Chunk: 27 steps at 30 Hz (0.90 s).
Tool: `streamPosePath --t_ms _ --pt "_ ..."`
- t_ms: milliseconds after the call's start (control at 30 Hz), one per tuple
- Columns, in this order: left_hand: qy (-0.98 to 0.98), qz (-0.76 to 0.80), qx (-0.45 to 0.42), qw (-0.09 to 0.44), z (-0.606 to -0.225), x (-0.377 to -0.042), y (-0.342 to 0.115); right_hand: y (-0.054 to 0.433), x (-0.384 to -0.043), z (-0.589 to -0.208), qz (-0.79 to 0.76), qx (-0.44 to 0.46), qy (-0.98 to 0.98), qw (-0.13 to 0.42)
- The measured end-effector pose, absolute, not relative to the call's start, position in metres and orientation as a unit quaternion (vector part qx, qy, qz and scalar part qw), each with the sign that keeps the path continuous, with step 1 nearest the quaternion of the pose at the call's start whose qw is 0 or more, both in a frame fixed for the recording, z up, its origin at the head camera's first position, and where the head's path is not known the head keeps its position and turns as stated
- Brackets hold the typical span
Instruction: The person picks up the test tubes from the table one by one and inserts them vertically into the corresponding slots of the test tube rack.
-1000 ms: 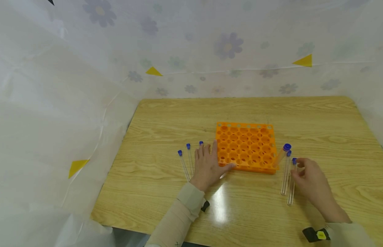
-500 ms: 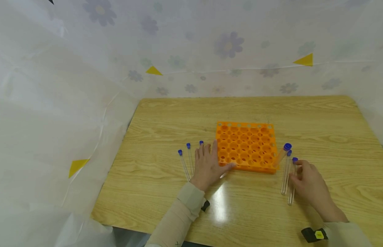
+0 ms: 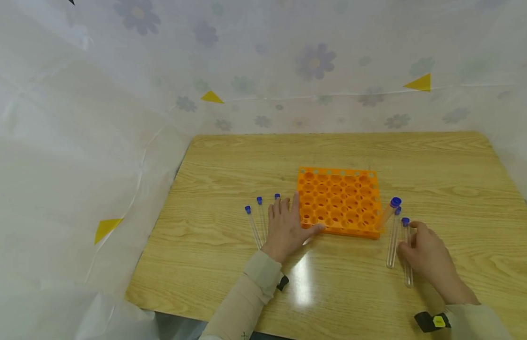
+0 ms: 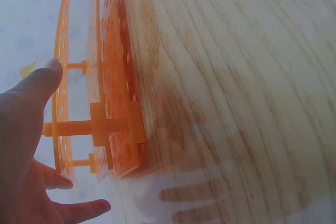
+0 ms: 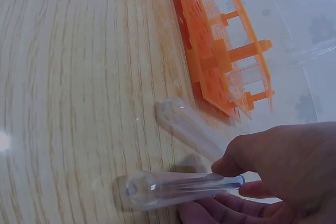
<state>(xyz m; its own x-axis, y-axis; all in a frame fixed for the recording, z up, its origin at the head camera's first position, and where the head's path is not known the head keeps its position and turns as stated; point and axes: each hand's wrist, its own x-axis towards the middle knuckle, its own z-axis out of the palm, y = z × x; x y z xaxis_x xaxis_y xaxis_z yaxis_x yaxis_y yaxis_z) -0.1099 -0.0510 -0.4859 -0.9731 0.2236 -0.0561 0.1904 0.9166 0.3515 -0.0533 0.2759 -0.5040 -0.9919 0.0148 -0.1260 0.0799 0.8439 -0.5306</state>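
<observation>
An orange test tube rack (image 3: 337, 200) sits on the table. My left hand (image 3: 284, 233) rests at its front left corner, fingers spread and straight; in the left wrist view the thumb (image 4: 44, 80) touches the top plate. My right hand (image 3: 427, 250) pinches a clear, blue-capped test tube (image 3: 408, 269) between thumb and fingers, to the right of the rack. In the right wrist view this test tube (image 5: 168, 188) points its round end away from the hand. Beside it lies another capped test tube (image 3: 392, 250). One more capped tube (image 3: 388, 212) leans in the rack's front right corner.
Left of the rack lie blue-capped test tubes (image 3: 252, 226), partly hidden by my left hand. The wood-grain table (image 3: 229, 160) is bounded by a white floral sheet (image 3: 267, 56) behind and a white sheet (image 3: 76, 189) on the left.
My right hand has closed on the nearest test tube, and the tube's lower end has swung right, away from the neighbouring tube. My left hand and the rack have stayed put.
</observation>
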Motion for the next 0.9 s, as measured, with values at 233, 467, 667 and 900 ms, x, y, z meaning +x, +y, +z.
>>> streamPosePath --t_ms 233,467,667,900 --pt "0.978 0.173 0.103 0.054 -0.487 -0.110 -0.051 0.278 -0.056 -0.502 -0.275 0.034 0.957 0.090" --pt "0.979 0.170 0.104 0.052 -0.487 -0.111 -0.051 0.278 -0.056 -0.498 -0.279 0.021 0.957 0.082" --pt "0.979 0.170 0.105 0.050 -0.487 -0.111 -0.051 0.279 -0.058 -0.493 -0.281 0.015 0.958 0.060" --pt "0.979 0.165 0.103 0.053 -0.488 -0.111 -0.050 0.278 -0.060 -0.487 -0.311 0.016 0.949 0.039"
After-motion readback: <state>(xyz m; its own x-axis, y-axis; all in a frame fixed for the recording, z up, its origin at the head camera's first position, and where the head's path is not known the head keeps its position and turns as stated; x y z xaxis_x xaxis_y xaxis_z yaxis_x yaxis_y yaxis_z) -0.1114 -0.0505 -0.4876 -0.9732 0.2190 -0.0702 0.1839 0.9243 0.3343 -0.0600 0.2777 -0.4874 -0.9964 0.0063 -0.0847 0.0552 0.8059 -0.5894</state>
